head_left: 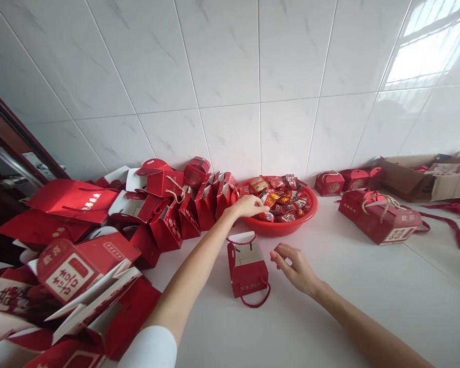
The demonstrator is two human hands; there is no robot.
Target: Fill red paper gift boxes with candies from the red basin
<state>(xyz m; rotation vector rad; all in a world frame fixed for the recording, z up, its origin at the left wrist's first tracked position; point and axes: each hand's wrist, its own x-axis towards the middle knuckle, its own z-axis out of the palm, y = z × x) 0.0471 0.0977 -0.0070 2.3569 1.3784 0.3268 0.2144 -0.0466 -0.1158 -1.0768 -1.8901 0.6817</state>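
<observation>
A red plastic basin (276,230) full of wrapped candies (287,199) stands against the tiled wall. My left hand (248,206) reaches over its near left rim, fingers drawn together at the candies; what they pinch, if anything, is hidden. In front of the basin, a small red gift box (250,276) stands with its top open, showing a white inside and dark red rope handles. My right hand (296,266) hovers just right of this box, fingers curled closed, with nothing visible in them.
Red gift boxes (88,260), many open-topped, crowd the left side, with a row of them (205,204) reaching the basin. Closed boxes (391,220) with rope handles stand at right. Behind them are a cardboard carton (421,179) and dark red ribbons (450,225).
</observation>
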